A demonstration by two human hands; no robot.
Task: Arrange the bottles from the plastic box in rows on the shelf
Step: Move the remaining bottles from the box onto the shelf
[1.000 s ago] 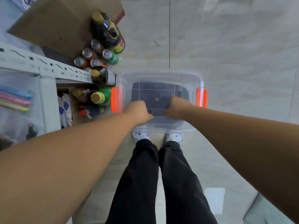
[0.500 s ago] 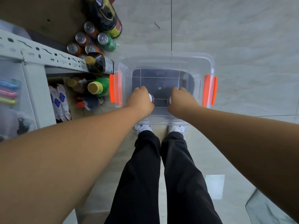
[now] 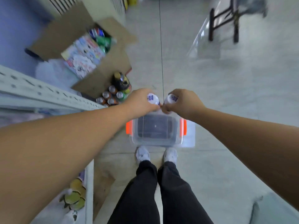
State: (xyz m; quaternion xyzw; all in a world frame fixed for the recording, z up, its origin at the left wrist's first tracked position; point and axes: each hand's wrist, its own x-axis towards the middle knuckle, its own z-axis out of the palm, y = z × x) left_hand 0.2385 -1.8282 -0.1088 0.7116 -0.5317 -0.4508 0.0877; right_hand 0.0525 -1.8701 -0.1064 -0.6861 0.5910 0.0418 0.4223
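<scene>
Two small white plastic bottles are showing only partly: left hand (image 3: 140, 101) is gripping one bottle (image 3: 152, 98); right hand (image 3: 185, 102), the other bottle (image 3: 171, 98).

White bottle (image 3: 152, 98), second white bottle (image 3: 171, 98), above clear orange-latched box (image 3: 155, 142)

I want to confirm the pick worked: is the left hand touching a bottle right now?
Touching. The head view shows the left hand with its fingers curled round a white bottle, at the far rim of the plastic box.
</scene>
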